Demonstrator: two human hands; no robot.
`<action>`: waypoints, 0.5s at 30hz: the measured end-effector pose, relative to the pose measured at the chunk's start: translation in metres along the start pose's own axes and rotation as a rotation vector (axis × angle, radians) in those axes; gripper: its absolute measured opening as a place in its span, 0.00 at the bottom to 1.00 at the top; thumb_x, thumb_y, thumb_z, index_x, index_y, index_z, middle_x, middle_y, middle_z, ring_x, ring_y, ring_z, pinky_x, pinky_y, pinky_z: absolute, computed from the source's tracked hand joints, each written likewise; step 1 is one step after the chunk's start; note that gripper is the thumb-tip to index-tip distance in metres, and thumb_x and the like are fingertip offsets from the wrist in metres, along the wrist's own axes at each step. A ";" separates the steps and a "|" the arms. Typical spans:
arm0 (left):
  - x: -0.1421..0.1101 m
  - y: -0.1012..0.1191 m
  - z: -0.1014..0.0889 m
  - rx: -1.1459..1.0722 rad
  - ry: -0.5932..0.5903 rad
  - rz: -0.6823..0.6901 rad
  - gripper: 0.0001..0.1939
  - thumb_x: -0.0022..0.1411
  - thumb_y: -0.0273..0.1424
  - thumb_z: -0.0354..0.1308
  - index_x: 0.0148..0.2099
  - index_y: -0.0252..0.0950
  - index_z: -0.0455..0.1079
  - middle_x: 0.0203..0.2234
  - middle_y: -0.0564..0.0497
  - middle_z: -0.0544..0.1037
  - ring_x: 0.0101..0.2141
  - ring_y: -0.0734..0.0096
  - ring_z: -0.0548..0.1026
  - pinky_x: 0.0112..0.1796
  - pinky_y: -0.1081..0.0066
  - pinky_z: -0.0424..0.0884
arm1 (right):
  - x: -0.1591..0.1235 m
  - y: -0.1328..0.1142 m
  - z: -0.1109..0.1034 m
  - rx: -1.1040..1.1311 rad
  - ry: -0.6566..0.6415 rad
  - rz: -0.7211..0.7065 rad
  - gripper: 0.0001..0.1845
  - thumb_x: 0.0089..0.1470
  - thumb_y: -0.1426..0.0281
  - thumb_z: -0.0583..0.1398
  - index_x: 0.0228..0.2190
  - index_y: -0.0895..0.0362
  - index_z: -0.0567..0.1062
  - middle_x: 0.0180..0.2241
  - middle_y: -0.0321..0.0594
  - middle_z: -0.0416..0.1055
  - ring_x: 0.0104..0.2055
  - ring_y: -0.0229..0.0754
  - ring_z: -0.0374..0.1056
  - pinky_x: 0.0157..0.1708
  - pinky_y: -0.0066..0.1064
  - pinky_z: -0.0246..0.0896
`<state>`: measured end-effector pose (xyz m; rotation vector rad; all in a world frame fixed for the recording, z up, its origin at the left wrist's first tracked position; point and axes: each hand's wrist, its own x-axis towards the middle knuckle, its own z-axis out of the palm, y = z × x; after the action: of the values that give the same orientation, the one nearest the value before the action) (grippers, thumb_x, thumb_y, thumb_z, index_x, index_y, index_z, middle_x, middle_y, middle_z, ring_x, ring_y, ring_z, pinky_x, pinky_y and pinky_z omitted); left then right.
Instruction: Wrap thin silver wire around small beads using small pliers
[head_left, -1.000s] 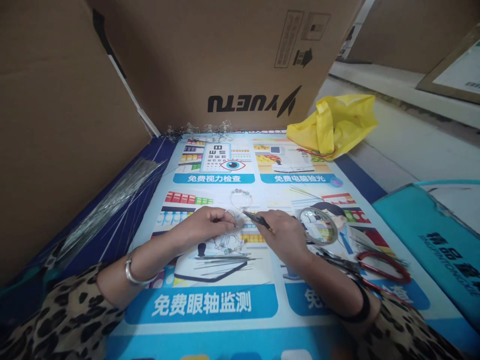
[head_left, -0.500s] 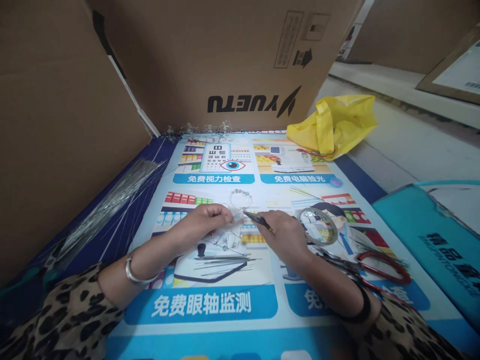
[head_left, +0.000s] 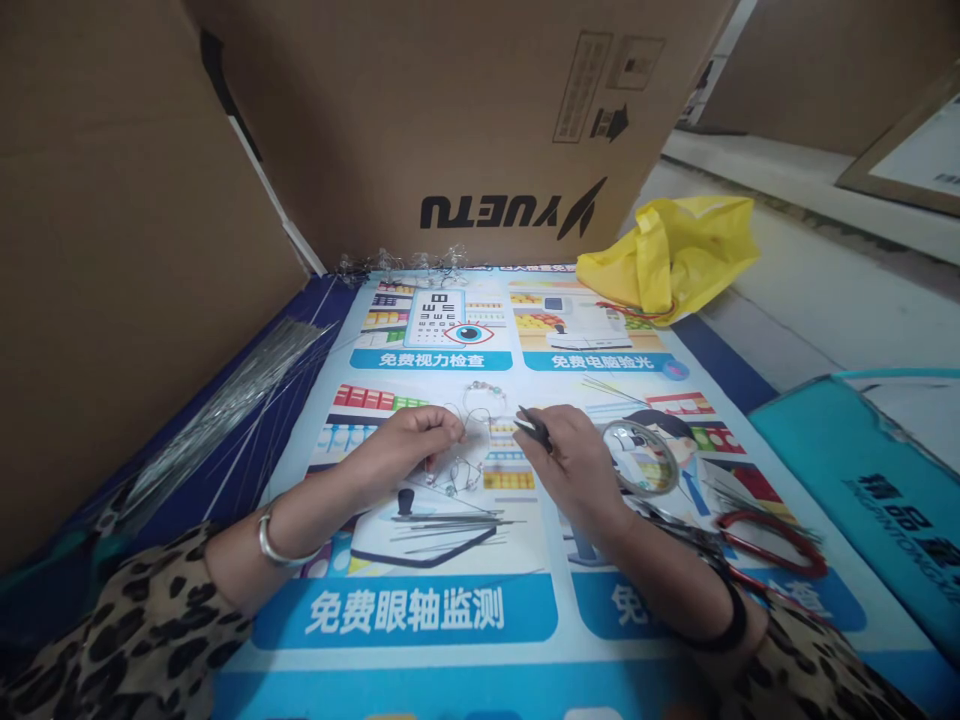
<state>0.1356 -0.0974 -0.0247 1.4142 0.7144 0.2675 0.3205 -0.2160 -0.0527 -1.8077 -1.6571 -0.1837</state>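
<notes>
My left hand (head_left: 431, 432) is closed in a pinch on a thin wire. The wire bends into a loop (head_left: 488, 430) to the right of the fingertips, and small beads (head_left: 466, 480) hang in a tangle of wire just below. My right hand (head_left: 576, 465) grips small dark pliers (head_left: 534, 428), whose jaws are parted and point left, a little away from the wire loop. Behind the fingertips lies a ring of wire with beads (head_left: 487, 392). Several cut wire lengths (head_left: 450, 525) lie on the printed sheet below my hands.
A roll of clear tape (head_left: 640, 457) and red-handled scissors (head_left: 772, 540) lie by my right forearm. Long wires (head_left: 225, 420) are bundled at left. Wire pieces (head_left: 405, 265) sit before a cardboard box (head_left: 450, 120). A yellow bag (head_left: 671, 260) and teal bag (head_left: 847, 470) lie right.
The pliers have pulled back to the right from the wire, and their jaws have opened. My left hand stays in place with its pinch. The whole view has shifted slightly.
</notes>
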 end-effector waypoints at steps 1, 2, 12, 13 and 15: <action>0.000 0.001 0.001 0.003 0.014 0.009 0.08 0.55 0.35 0.55 0.30 0.34 0.66 0.15 0.58 0.62 0.18 0.80 0.58 0.20 0.78 0.53 | 0.000 -0.001 -0.001 -0.019 0.001 -0.027 0.14 0.55 0.62 0.55 0.39 0.56 0.72 0.34 0.42 0.71 0.39 0.43 0.63 0.39 0.33 0.55; 0.000 0.001 0.001 0.013 0.030 0.015 0.08 0.55 0.35 0.55 0.29 0.35 0.65 0.16 0.58 0.62 0.18 0.80 0.58 0.20 0.78 0.53 | -0.001 -0.004 -0.002 -0.053 -0.025 -0.055 0.13 0.54 0.63 0.56 0.39 0.55 0.72 0.33 0.41 0.70 0.38 0.43 0.63 0.38 0.33 0.55; -0.008 0.007 0.009 0.220 0.009 0.104 0.09 0.56 0.35 0.52 0.30 0.35 0.64 0.19 0.58 0.62 0.21 0.79 0.58 0.24 0.76 0.55 | -0.004 -0.021 -0.008 -0.334 -0.292 -0.028 0.07 0.51 0.69 0.56 0.31 0.55 0.74 0.28 0.39 0.68 0.33 0.42 0.60 0.32 0.32 0.46; -0.008 0.007 0.009 0.223 0.004 0.103 0.08 0.56 0.35 0.52 0.30 0.35 0.65 0.19 0.58 0.62 0.21 0.79 0.58 0.24 0.76 0.55 | -0.004 -0.020 -0.008 -0.334 -0.292 -0.023 0.07 0.51 0.68 0.56 0.31 0.55 0.74 0.28 0.39 0.68 0.33 0.42 0.60 0.32 0.32 0.46; -0.008 0.007 0.010 0.230 -0.009 0.099 0.08 0.56 0.34 0.52 0.30 0.35 0.65 0.18 0.58 0.62 0.21 0.79 0.59 0.24 0.76 0.55 | -0.003 -0.020 -0.008 -0.334 -0.292 -0.024 0.07 0.51 0.68 0.56 0.32 0.55 0.74 0.28 0.39 0.68 0.33 0.42 0.60 0.32 0.32 0.45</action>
<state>0.1375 -0.1086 -0.0156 1.6719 0.6850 0.2623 0.3038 -0.2237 -0.0411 -2.1447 -1.9430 -0.2266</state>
